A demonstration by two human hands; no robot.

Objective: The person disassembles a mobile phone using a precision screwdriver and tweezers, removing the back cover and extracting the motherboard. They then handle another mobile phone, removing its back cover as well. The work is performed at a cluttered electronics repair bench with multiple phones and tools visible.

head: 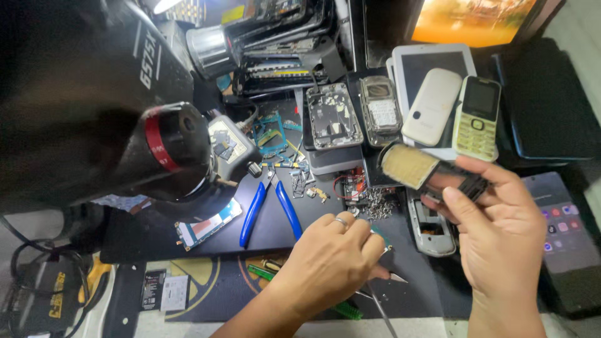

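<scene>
My right hand [501,231] holds up a black phone frame with a gold-coloured keypad panel [432,172], tilted over the bench. Lower and to the left, my left hand [328,263], a ring on one finger, rests curled on the dark mat with its fingers closed on a slim metal tool, likely tweezers [391,276], whose tip pokes out to the right. A small green circuit-board piece [379,235] peeks out at the fingertips. An open grey phone shell [432,228] lies on the mat between the hands.
Blue-handled pliers [269,209] lie left of my hand. A large black microscope body [125,125] fills the upper left. Several disassembled phones [335,116], a beige keypad phone [479,119], a white phone [432,106] and a lit smartphone [560,225] crowd the bench.
</scene>
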